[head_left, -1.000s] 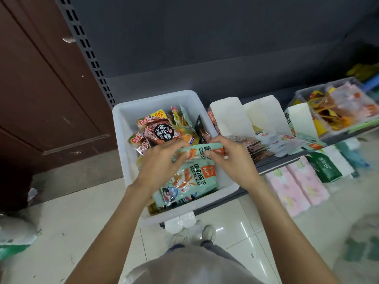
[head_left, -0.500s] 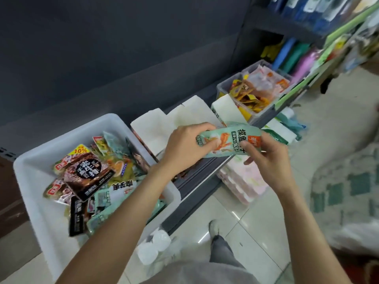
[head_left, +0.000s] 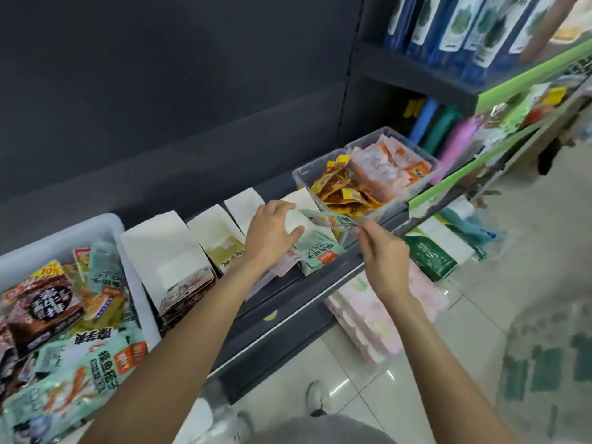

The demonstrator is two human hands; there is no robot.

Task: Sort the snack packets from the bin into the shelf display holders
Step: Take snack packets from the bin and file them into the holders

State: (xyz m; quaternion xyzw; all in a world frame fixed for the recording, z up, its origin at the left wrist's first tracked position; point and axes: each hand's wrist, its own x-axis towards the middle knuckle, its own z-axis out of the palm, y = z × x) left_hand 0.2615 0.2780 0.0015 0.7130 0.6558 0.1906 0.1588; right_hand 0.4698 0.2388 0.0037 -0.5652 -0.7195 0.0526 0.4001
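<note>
Four white card display holders stood in a row along the dark shelf [head_left: 288, 299] in the head view, the nearest holder [head_left: 166, 251] packed with brown packets at its front. One white bin [head_left: 131, 257] sat at the left end of that shelf, heaped with mixed snack packets, a mint-green one [head_left: 80, 379] lying uppermost at its near side. The left hand [head_left: 269, 235] rested at the mouth of the far holder [head_left: 299, 200], fingers curled round the white card wall. The right hand [head_left: 381, 248] pinched the end of a mint-green snack packet [head_left: 330, 221], held level just above that holder's opening. More mint-green packets [head_left: 317, 254] stood in the holder beneath it. One clear tub [head_left: 307, 171] further along the shelf held yellow and orange sachets. Pink wrapped packs [head_left: 368, 318] lay stacked on the tiled floor [head_left: 416, 363] under the shelf edge.
</note>
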